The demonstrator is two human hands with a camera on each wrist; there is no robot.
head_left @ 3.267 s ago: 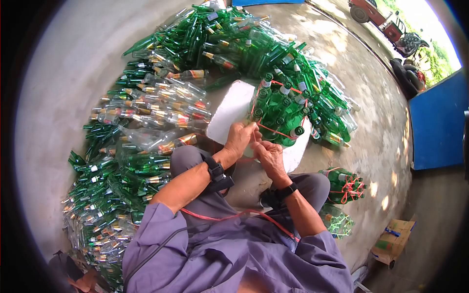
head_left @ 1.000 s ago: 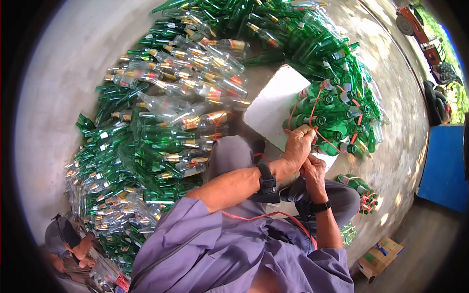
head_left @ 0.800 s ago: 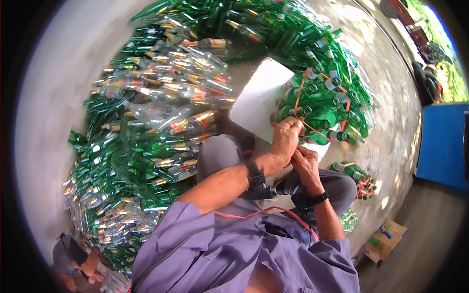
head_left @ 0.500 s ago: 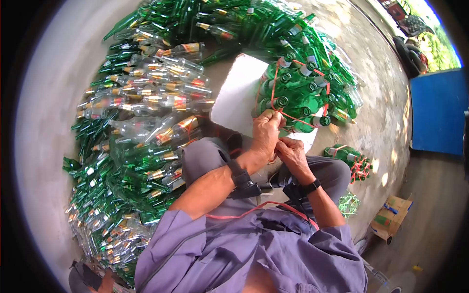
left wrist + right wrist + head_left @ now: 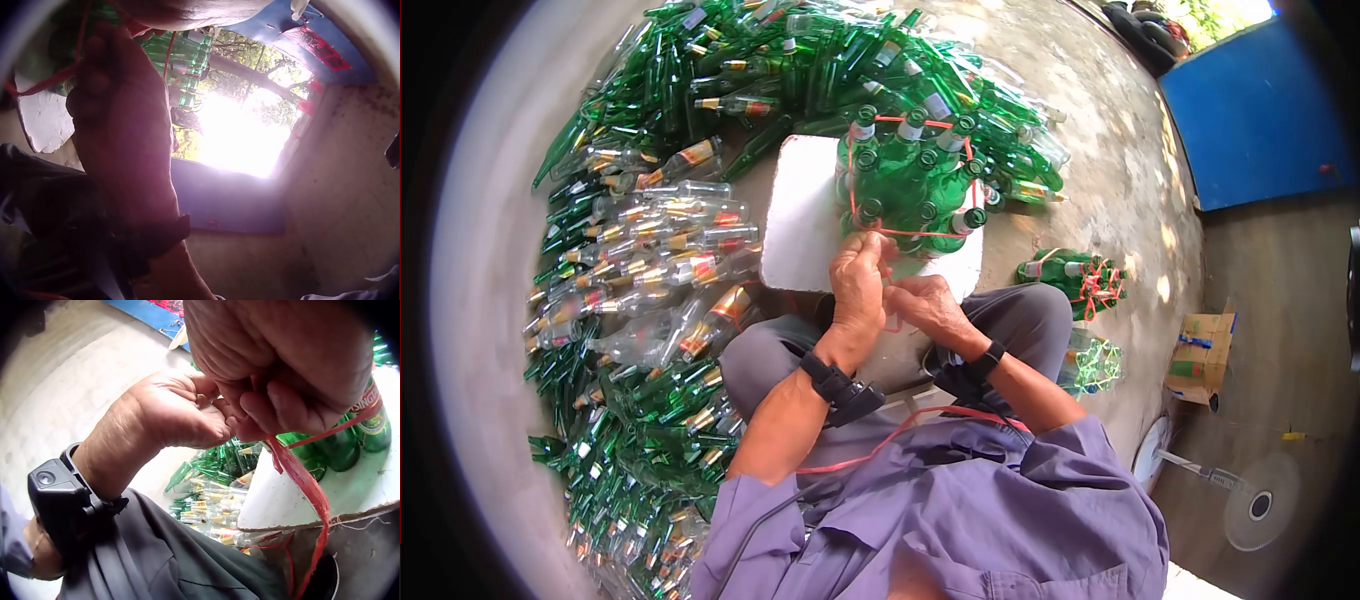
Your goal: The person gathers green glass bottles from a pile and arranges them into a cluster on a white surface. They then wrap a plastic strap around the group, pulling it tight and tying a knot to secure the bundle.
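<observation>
Several upright green bottles stand close together on a white slab, with red twine looped around their necks. My left hand pinches the twine at the bundle's near left corner. Just right of it, my right hand has curled fingers on the twine below. In the right wrist view, a flat red strand hangs from the fingers where my right hand meets my left hand. The left wrist view shows my right hand in shadow; the knot area is hidden.
Piles of loose green bottles and clear bottles lie beyond and to the left. Two tied bundles, one red-strung and one green-netted, lie right of my knee. A cardboard box and a fan are farther right.
The head view has swung, so the bundle and hands appear farther left and the fan has come into sight. Both hands remain at the bundle's near left corner, on the twine.
</observation>
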